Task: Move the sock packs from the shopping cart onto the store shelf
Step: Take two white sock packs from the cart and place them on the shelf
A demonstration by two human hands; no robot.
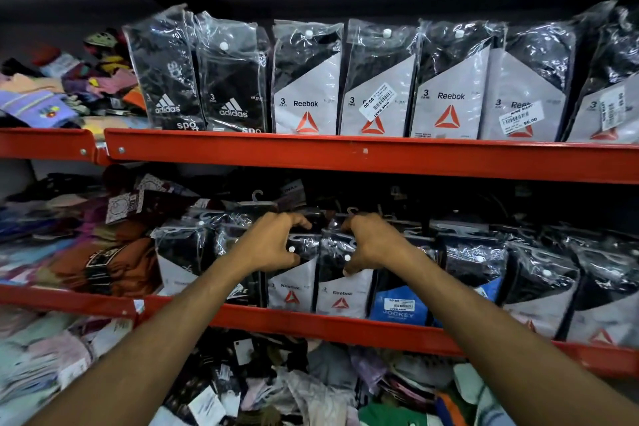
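Note:
Two Reebok sock packs stand side by side on the middle red shelf [311, 321]. My left hand [273, 242] grips the top of the left pack [292, 290], thumb on its front and fingers over its upper edge. Beside it, my right hand [373, 240] clamps the top of the right pack [342, 294] the same way. Both packs are upright in clear plastic with a grey card and red triangle logo. The shopping cart is not in view.
The upper shelf [345, 152] carries a row of upright Adidas [197, 79] and Reebok packs [449, 86]. A blue Jockey pack [397, 308] stands right of my hands, with more Reebok packs beyond. Loose coloured socks lie at the left and on the bottom shelf.

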